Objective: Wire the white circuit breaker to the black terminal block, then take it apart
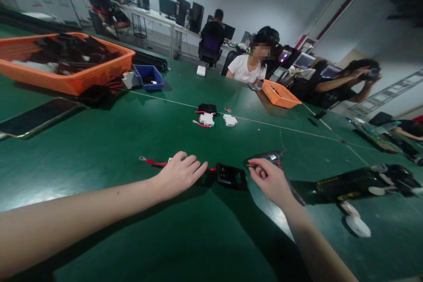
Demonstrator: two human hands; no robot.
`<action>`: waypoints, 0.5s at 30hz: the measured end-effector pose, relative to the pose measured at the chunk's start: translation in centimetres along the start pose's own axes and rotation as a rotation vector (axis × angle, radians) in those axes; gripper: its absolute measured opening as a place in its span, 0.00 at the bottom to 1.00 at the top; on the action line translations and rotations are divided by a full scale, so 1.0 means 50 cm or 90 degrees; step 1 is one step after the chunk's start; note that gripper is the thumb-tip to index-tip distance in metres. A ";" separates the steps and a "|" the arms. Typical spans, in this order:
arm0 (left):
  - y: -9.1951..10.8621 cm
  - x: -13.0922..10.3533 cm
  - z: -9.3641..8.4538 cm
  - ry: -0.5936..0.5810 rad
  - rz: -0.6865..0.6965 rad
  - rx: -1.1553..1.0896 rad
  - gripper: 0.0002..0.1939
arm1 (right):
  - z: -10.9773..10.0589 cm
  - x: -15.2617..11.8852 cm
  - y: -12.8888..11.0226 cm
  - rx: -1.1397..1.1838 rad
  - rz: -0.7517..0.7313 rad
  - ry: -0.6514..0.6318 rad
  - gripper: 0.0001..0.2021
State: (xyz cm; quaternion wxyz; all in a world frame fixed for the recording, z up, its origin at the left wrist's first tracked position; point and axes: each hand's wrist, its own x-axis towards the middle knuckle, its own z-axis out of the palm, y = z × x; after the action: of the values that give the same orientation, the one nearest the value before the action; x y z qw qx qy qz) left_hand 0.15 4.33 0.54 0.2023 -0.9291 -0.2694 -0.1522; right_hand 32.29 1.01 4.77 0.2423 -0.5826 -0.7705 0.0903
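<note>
My left hand (183,172) is curled over a red cable (155,163), which shows on both sides of it. A metal ring terminal (142,158) ends the cable at the left, and a bit of a white part shows behind the knuckles. The cable's other end meets a black plastic housing (233,177) lying on the table between my hands. To the right of the housing, my right hand (268,178) pinches a small metal piece (250,165) that looks like a screw. A dark hand tool with a small label (273,157) lies behind that hand, partly hidden.
Ahead lie white modules (230,120) with red leads. At left are a large orange basket (99,72), a blue bin (148,80) and a phone (39,116). A black cylinder (346,183) and white discs (358,226) lie right. A person (247,67) sits opposite, near another orange basket (284,97).
</note>
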 end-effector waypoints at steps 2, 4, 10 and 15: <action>0.000 -0.001 0.003 0.009 -0.001 0.005 0.17 | 0.000 0.008 -0.026 0.022 -0.018 -0.027 0.08; 0.000 -0.002 0.006 0.019 0.002 0.008 0.14 | 0.000 0.019 -0.053 0.031 -0.048 -0.067 0.07; 0.000 -0.003 0.004 0.040 -0.008 -0.002 0.09 | 0.003 0.057 -0.109 0.012 -0.120 -0.181 0.06; 0.002 -0.006 0.002 0.055 -0.012 -0.003 0.08 | 0.012 0.072 -0.126 -0.023 -0.189 -0.181 0.07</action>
State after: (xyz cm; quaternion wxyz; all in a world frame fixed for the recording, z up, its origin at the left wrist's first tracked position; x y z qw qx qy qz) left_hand -0.03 4.19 0.30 0.2104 -0.9197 -0.2685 -0.1946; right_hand 25.87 2.58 7.86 0.1314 -0.4479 -0.8760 0.1212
